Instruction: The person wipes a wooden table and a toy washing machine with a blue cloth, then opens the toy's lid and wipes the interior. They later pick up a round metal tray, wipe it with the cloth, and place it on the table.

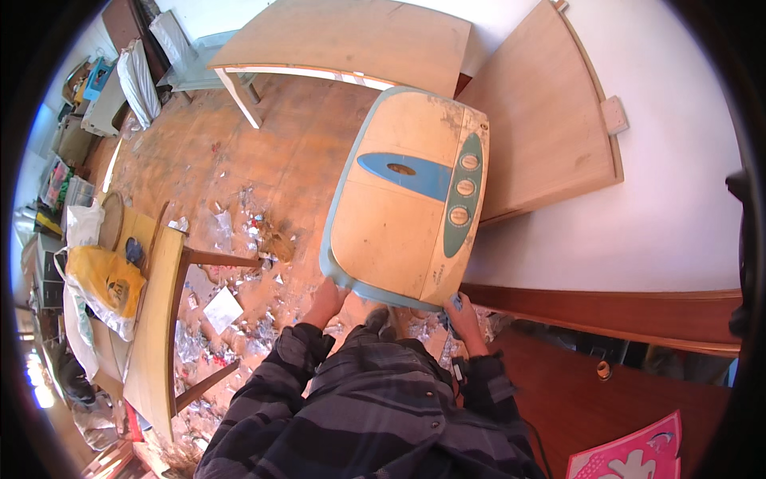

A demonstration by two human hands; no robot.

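Observation:
A twin-tub style washing machine [389, 221] with a cream top, grey-blue rim and green panel with three knobs stands right in front of me. My left hand [328, 302] is on the near left corner of its rim, the fingers partly hidden beneath the edge. At the near right corner, my right hand [464, 317] grips the rim with a bluish cloth [446, 320] bunched at the fingers. Both lids look closed. A blue oval panel [413, 170] crosses the middle of the top. The machine's lower body is hidden from this angle.
Beyond the machine is a wooden table [353, 36]; a large wooden board [538, 132] leans on the wall. Scraps and a white sheet [223, 309] litter the floor. Left is a wooden table [149, 335] with bags [105, 281]; right, a reddish-brown surface [556, 389].

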